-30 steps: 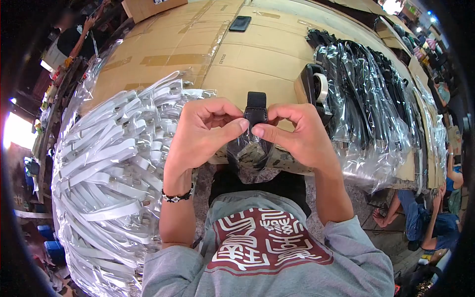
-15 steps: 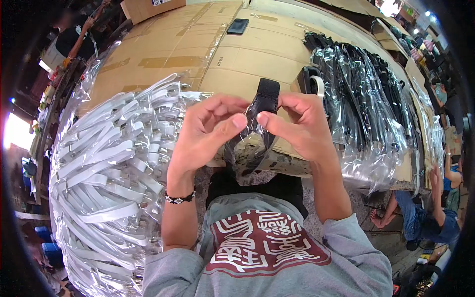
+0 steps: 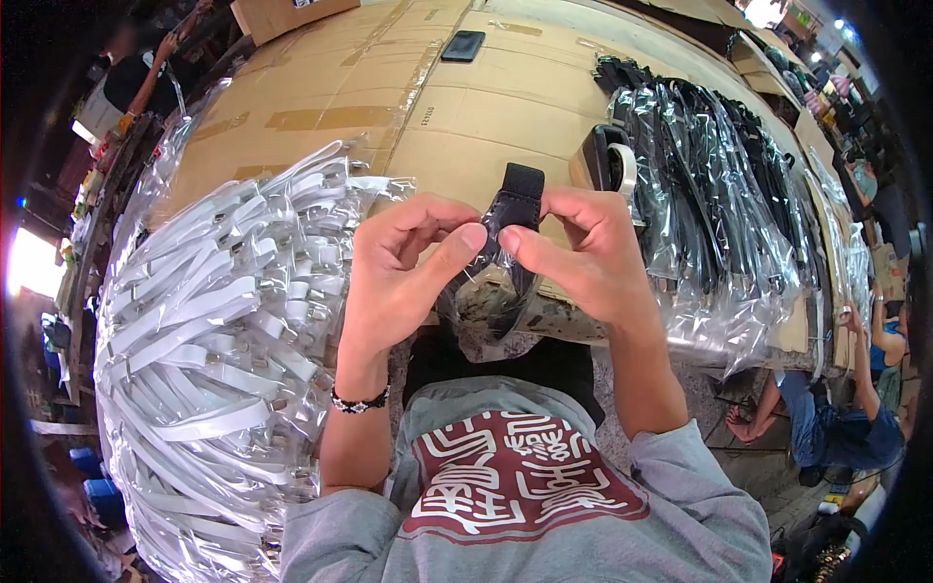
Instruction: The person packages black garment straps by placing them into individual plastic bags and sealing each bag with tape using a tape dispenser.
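Between my two hands is a black elastic strap [image 3: 525, 182] with a stitched, leather-like section, its folded end standing up above my fingers. My left hand [image 3: 403, 267] pinches the strap's left edge between thumb and fingertips. On the other edge, my right hand [image 3: 588, 253] grips it, the thumb pressed on the front and the fingers behind. A clear plastic bag [image 3: 476, 316] hangs below around the lower part of the strap, over the table's worn front edge. Whether each hand also holds the bag's plastic is hard to make out.
White straps [image 3: 209, 360] in clear bags are heaped at left. Bagged black straps [image 3: 700, 185] lie in rows at right, beside a tape dispenser [image 3: 612, 160]. A phone [image 3: 464, 46] rests on the cardboard-covered table [image 3: 321, 107]. Another person [image 3: 836, 428] sits low at right.
The strap's upper end has dipped slightly and shows a little shorter above my hands. Both hands keep their pinch, with the left wrist shifted slightly right.
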The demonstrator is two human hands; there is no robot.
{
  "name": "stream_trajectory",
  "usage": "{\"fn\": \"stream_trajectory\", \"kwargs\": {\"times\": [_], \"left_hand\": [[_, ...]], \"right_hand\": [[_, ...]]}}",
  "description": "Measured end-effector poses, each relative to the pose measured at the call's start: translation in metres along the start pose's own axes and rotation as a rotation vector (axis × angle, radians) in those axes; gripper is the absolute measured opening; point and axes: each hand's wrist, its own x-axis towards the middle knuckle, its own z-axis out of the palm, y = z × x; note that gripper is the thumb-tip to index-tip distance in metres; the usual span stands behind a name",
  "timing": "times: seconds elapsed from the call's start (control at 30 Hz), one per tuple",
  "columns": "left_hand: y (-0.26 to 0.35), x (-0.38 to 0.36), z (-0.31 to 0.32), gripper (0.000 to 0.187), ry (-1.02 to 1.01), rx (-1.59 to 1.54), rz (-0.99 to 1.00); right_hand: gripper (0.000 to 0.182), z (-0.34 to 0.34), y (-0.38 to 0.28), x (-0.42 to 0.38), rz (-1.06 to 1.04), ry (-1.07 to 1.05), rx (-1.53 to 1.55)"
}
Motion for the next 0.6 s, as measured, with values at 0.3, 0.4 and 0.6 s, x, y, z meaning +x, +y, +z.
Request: {"fn": "stream_trajectory", "kwargs": {"times": [0.3,0.4,0.6], "left_hand": [[0.006,0.005,0.0,0.009,0.031,0.08,0.014],[0.006,0.006,-0.004,0.008,-0.006,0.122,0.012],[0.005,0.008,-0.003,0.009,-0.054,0.161,0.04]], "right_hand": [[0.019,0.001,-0.016,0.0,0.055,-0.07,-0.073],[0.02,0.002,-0.008,-0.002,-0.024,-0.04,-0.109],[0.016,0.003,0.0,-0.003,0.039,-0.042,0.016]]}}
